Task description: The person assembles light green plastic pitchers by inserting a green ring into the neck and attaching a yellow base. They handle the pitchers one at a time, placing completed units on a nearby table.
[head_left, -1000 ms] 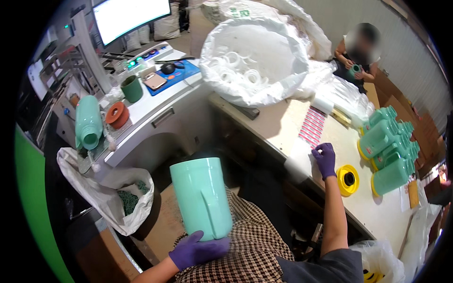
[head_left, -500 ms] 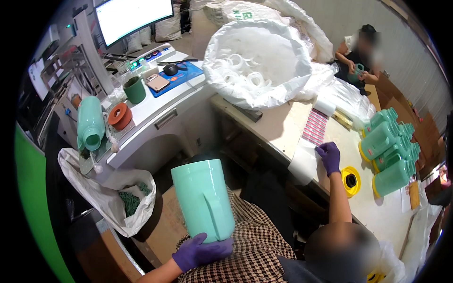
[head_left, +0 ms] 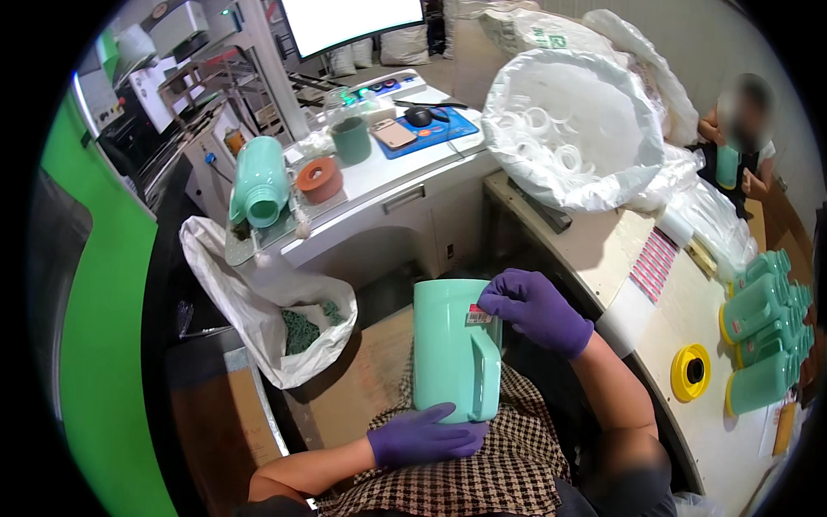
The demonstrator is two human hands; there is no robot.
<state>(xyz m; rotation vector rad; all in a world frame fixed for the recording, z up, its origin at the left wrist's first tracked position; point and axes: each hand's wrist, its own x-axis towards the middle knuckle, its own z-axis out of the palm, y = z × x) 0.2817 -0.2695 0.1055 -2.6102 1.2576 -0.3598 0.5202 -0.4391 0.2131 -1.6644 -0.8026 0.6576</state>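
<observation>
A mint-green plastic jug with a side handle stands upright on my lap. My left hand, in a purple glove, grips it from below at its base. My right hand, also gloved in purple, presses a small red-and-white sticker against the jug's upper side, near the top of the handle. A sheet of similar stickers lies on the curved white worktable to my right.
Several finished green jugs and a yellow tape roll lie on the table's right. A big white sack of rings stands behind it. A white machine console carries a green jug, an orange roll and a cup. Another person sits far right.
My right hand left the table near the sticker sheet and came across to the jug, bringing a sticker onto its side. The jug now sits closer and lower in my lap.
</observation>
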